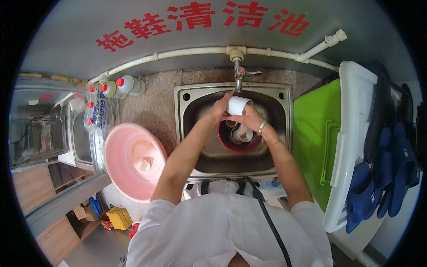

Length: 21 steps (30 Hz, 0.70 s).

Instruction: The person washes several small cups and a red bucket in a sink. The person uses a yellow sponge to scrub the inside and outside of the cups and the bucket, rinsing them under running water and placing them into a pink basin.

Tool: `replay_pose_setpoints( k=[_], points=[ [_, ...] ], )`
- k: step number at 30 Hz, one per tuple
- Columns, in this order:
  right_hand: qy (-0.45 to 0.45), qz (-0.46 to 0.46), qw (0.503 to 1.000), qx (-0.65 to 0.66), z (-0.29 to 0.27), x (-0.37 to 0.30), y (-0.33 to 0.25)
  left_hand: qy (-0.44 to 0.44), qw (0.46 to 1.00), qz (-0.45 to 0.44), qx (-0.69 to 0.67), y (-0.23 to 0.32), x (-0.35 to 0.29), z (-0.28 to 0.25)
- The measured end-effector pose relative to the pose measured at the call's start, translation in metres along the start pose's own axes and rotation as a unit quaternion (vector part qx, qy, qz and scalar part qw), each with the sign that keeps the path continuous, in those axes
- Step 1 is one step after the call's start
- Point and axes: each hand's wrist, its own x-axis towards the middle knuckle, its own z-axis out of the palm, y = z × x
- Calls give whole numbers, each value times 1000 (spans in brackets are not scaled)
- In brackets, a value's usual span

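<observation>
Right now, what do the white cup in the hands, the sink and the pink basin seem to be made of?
White cup: smooth and pale, perhaps glazed ceramic, though plastic is possible.
Sink: likely stainless steel, given its grey metallic sheen.
Pink basin: probably moulded plastic, evenly coloured with a smooth rounded rim.

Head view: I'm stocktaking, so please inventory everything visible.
Sink: 1, steel, centre
Tap: 1, silver, behind sink
Bowl: 1, dark red, in sink
Cup: 1, white, near tap
Bowl contents: unclear count, whitish, in bowl
Basin: 1, pink, left of sink
Small object: 1, whitish, in basin
Bottles: several, translucent, upper left
Piping: 1, white, upper middle
Lettering: 1 line, red, top
Bin: 1, green, right of sink
Plastic piece: 1, white, beside bin
Slippers: several, blue, far right
Stack: 1, yellow, lower left
Shirt: 1, white, bottom
Left hand: 1, bare, on cup
Right hand: 1, bare, on cup
</observation>
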Motion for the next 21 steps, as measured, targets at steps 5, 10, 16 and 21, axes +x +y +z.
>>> replay_pose_setpoints(
  k=[5, 10, 16, 21],
  points=[
    [-31, 33, 998, 46, -29, 2, 2, -88, 967, 164, 171, -10, -4, -13],
    [-88, 50, 995, 17, -27, 3, -3, -124, 859, 246, 431, 27, -36, 11],
    [262, -65, 962, 36, -22, -34, -33, -74, 885, 317, 332, 6, -23, -2],
    [390, 62, 908, 142, -56, -63, 2, -50, 915, 339, 211, -5, -30, -6]
  ],
)
